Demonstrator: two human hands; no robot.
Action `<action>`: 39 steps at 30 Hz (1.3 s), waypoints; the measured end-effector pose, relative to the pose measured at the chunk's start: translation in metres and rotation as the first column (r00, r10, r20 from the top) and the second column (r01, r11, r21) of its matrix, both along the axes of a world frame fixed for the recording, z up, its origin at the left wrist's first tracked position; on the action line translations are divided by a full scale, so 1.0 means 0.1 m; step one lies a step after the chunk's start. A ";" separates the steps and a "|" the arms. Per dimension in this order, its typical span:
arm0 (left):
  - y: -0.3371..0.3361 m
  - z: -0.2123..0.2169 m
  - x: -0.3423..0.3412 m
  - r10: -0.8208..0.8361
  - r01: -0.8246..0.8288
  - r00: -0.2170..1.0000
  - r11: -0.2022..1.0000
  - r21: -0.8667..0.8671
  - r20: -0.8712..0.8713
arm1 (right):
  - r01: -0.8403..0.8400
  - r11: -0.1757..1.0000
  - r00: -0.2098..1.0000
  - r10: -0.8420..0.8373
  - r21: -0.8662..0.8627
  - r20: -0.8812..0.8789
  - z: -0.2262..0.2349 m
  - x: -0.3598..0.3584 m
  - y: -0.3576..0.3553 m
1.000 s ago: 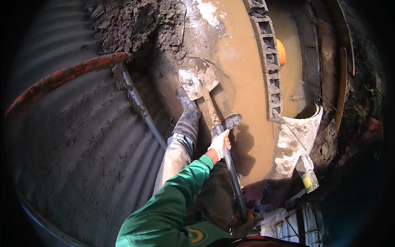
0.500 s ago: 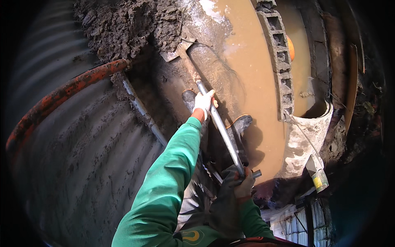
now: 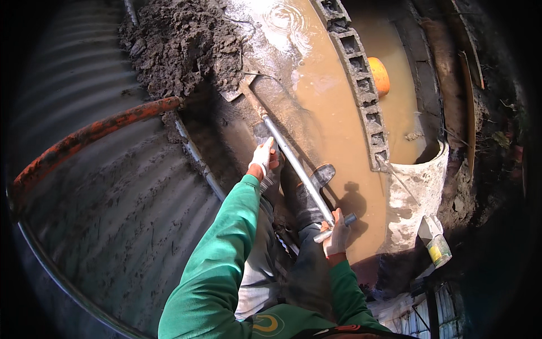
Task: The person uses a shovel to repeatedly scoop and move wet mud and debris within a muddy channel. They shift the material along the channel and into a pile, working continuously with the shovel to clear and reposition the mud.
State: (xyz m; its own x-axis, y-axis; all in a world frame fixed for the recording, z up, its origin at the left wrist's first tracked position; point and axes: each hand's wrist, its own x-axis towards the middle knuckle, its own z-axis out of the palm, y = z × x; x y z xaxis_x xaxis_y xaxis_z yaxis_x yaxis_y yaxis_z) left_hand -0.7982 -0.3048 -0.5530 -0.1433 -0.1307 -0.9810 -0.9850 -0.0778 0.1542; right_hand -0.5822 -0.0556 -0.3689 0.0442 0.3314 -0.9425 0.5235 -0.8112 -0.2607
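A long-handled shovel (image 3: 288, 146) with a metal shaft slants across the view. Its muddy blade (image 3: 233, 95) rests on wet ground beside a heap of dark mud (image 3: 180, 48). My right hand (image 3: 337, 234), in a pale glove, is closed round the shovel's T-shaped grip, whose ends stick out on both sides. My left hand (image 3: 263, 157), also gloved, is beside the shaft and apart from it. Its fingers are loosely bent, with nothing seen in them. My boot (image 3: 323, 176) stands near the shaft.
Brown water (image 3: 330, 118) lies right of the shovel, bordered by a row of hollow concrete blocks (image 3: 364, 85). An orange round object (image 3: 379, 77) sits beyond. A curved rusty orange pipe (image 3: 96, 131) crosses corrugated sheeting (image 3: 124, 186) at left. A can (image 3: 438, 251) is at lower right.
My left hand has let go of the shaft and drawn back to its left. My right hand has risen slightly with the grip, still holding it. The view has shifted.
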 end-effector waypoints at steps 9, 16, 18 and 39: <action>0.26 -0.68 -0.91 0.528 -0.523 0.847 0.810 0.265 0.058 | -0.175 0.855 0.966 0.054 0.489 0.251 0.37 -0.67 -0.45; 0.50 -0.88 -0.76 0.484 -0.498 0.862 0.864 0.076 0.152 | -0.227 0.905 0.905 0.060 0.360 0.420 -0.03 -0.51 0.05; 0.55 -0.77 -0.72 0.474 -0.481 0.876 0.867 0.126 0.084 | -0.325 0.865 0.921 0.197 0.383 0.337 0.10 -0.44 0.15; 1.07 1.51 0.63 0.138 -0.164 0.981 0.966 0.198 0.138 | -0.341 0.813 0.926 0.201 0.473 0.320 1.86 2.20 0.27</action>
